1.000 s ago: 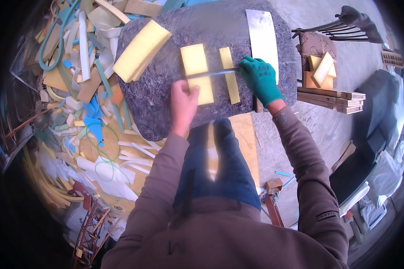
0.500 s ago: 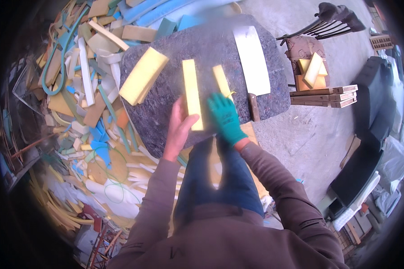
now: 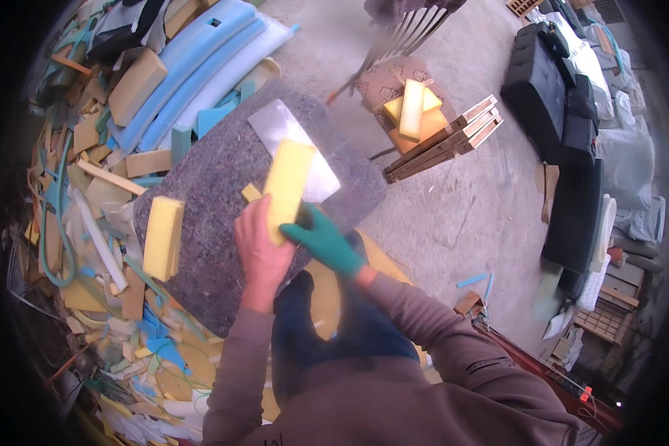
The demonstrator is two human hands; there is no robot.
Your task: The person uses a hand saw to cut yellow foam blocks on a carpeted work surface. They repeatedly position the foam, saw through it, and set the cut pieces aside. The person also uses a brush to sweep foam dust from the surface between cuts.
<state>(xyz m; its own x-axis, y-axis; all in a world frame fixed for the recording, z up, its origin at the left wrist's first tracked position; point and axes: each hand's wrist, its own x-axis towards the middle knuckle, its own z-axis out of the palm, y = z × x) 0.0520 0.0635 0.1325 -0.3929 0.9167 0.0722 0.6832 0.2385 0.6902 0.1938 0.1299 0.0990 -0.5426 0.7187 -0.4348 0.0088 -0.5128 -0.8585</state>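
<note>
Between my two hands is a yellow foam block (image 3: pixel 290 175), lifted over the felt-covered table (image 3: pixel 208 171). My bare left hand (image 3: pixel 262 241) grips its near left side. My right hand (image 3: pixel 321 239), in a green glove, closes on its near right edge. Under the block's far end lies a wide cleaver-like knife blade (image 3: pixel 275 123), partly covered; its handle is hidden. A small yellow foam strip (image 3: pixel 251 192) shows just beyond my left fingers. At the table's left edge rests a thicker yellow foam block (image 3: pixel 163 238).
Foam offcuts (image 3: pixel 119 245) heap along the left, with long blue foam sheets (image 3: pixel 193 67) behind. Past the table's right edge stands a chair (image 3: pixel 383 89) bearing yellow foam pieces (image 3: pixel 412 111), beside stacked wooden frames (image 3: pixel 450 137). Black upholstered furniture (image 3: pixel 535 82) lines the far right.
The foam block between my hands has been lifted off the table and turned to show a wider face. My right hand has moved from the small strip onto it. The view has swung right.
</note>
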